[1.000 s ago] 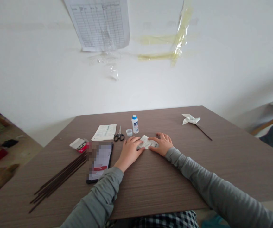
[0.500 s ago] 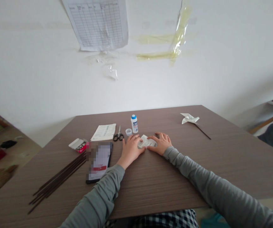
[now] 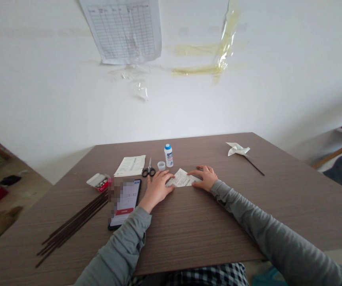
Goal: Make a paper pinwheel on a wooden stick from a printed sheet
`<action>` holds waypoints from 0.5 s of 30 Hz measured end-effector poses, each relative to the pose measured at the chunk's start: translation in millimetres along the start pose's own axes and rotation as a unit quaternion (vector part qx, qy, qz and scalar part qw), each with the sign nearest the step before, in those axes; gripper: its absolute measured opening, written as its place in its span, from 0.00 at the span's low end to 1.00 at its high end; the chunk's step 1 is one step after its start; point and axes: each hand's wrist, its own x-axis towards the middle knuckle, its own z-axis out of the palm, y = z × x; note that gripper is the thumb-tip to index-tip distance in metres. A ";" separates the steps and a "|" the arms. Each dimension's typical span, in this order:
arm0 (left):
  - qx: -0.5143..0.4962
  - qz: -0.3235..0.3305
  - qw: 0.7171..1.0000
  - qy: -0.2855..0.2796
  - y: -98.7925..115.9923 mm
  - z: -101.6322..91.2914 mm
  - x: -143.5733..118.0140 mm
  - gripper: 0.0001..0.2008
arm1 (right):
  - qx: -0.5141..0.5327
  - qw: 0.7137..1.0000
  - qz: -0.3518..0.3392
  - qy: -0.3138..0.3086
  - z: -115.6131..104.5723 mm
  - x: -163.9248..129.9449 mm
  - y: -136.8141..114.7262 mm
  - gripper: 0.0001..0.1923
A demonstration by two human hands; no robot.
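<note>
A folded piece of printed paper [image 3: 182, 178], triangular in outline, lies flat on the brown table [image 3: 189, 226]. My left hand [image 3: 157, 187] presses on its left corner with the fingers spread. My right hand [image 3: 204, 176] rests on its right corner, fingers flat. Both sleeves are grey. Behind the paper stand a small white glue bottle with a blue cap [image 3: 168, 155] and its loose clear cap [image 3: 161, 165]. Scissors [image 3: 148, 169] lie to the left of them.
A phone [image 3: 125, 202] lies left of my left arm, with a bundle of dark thin sticks [image 3: 72, 222] and a small red-and-white box [image 3: 99, 182] further left. A sheet of printed paper [image 3: 131, 165] lies by the scissors. A paper pinwheel on a stick [image 3: 240, 151] lies at the far right.
My hands have slid apart along the paper, the left one to the left and the right one to the right, so more of the folded paper shows between them.
</note>
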 end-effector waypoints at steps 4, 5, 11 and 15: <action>0.005 -0.012 1.000 -0.003 -6.4 -5.9 -5.0 0.25 | -0.002 0.999 -0.031 -0.016 -4.8 4.6 12.5 0.30; 0.007 -0.014 1.000 -0.003 -7.7 -7.2 -5.8 0.25 | -0.001 0.999 -0.042 -0.017 -6.4 5.4 16.0 0.29; 0.024 -0.022 0.999 -0.010 -16.0 -10.1 -7.9 0.23 | 0.009 0.996 -0.083 -0.021 -14.4 7.5 33.6 0.29; 0.027 -0.020 0.999 -0.012 -22.0 -11.3 -8.9 0.22 | 0.006 0.997 -0.070 -0.031 -18.3 6.6 37.4 0.30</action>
